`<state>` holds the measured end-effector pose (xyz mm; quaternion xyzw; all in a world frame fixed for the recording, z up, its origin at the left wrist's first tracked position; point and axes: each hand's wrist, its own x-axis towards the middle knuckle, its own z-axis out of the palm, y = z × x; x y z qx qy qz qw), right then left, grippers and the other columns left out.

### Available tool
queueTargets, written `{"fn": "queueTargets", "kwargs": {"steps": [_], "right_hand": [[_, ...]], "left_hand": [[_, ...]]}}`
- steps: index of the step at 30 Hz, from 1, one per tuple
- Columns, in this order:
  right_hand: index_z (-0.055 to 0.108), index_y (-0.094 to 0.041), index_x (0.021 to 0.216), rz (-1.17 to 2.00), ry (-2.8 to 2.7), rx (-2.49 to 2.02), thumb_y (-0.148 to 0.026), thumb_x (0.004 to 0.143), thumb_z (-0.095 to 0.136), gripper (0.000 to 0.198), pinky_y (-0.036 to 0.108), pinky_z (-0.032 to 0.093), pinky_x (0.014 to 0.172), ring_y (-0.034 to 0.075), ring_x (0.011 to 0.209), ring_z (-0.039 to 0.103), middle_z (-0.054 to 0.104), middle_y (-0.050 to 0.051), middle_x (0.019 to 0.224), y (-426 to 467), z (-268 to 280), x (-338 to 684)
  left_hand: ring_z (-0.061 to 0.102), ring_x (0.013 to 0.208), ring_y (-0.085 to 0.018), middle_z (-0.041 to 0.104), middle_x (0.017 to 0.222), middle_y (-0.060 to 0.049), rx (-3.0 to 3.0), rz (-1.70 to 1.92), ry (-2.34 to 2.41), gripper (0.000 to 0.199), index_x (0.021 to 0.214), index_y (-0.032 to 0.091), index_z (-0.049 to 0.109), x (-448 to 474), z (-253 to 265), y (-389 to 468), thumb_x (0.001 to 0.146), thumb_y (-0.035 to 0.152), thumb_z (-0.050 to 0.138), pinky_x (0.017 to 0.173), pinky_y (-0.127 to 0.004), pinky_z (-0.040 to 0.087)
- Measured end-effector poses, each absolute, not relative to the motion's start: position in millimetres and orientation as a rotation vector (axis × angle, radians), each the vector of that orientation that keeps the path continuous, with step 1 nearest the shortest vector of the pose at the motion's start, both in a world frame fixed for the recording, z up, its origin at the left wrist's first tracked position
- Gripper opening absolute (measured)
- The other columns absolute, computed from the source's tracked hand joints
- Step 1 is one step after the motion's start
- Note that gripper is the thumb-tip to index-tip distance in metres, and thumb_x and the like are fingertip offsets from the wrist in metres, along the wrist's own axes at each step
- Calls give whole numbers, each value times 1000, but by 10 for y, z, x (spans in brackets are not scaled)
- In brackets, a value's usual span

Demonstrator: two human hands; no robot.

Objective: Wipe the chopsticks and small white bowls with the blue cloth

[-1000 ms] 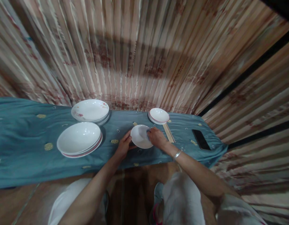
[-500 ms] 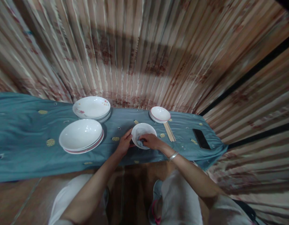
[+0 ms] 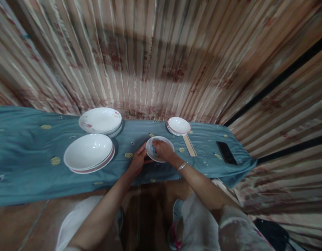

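Observation:
A small white bowl is in front of me near the table's front edge. My left hand grips its left rim, thumb near the top and fingers beneath the side. Inside the bowl, my right hand is closed on a bluish-grey cloth and presses it against the inner left wall. Most of the cloth is hidden under the fingers. A silver bracelet circles the right wrist.
To the left stand a stack of deep white bowls and, behind it, a stack of flowered plates. Small bowls are stacked at the back right, beside wooden chopsticks. A black phone lies near the right end. Curtains hang behind.
My right hand has moved the cloth from the bottom of the bowl up and left toward its far wall. The bowl looks tilted slightly differently, with my left hand still on its rim.

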<state>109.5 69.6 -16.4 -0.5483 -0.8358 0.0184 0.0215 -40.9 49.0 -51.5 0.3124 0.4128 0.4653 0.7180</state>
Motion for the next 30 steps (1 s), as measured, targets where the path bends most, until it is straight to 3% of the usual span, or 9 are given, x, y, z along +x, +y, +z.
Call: {"fn": "queueTargets", "kwargs": {"steps": [8,13,18,23,30], "right_hand": [[65,-10,110,-71,-2773,-1666,-12,94,42,28,38,44,99,24,110,59,65,18,115,599,-99,1381],[72,-12,99,146,-2869,-1697,-8,87,50,25,33,47,90,24,99,66,72,15,99,501,57,1488],[71,-17,107,601,-2738,-1622,-13,87,51,29,30,48,85,23,99,66,72,10,107,428,172,1544],[68,-17,113,1055,-2314,-1484,-21,84,60,31,26,49,77,17,86,66,73,5,101,353,79,1511],[69,-18,110,922,-2055,-1391,-20,80,66,30,28,49,77,16,80,64,71,4,96,330,-142,1219]], "left_hand": [[62,108,-30,64,126,-9,674,1027,933,51,131,25,57,-394,-463,474,80,24,59,76,-46,59],[63,105,-27,64,127,-8,682,1023,903,51,130,25,58,-389,-426,460,80,25,61,77,-41,59],[65,98,-26,63,126,-11,666,1014,923,53,132,22,57,-396,-404,455,79,23,62,68,-39,61],[67,89,-22,68,116,-10,651,1028,887,52,131,22,57,-395,-423,455,79,24,63,64,-34,60],[64,74,-18,69,99,-8,565,1040,948,56,139,23,47,-386,-515,486,85,31,59,54,-27,54]]}}
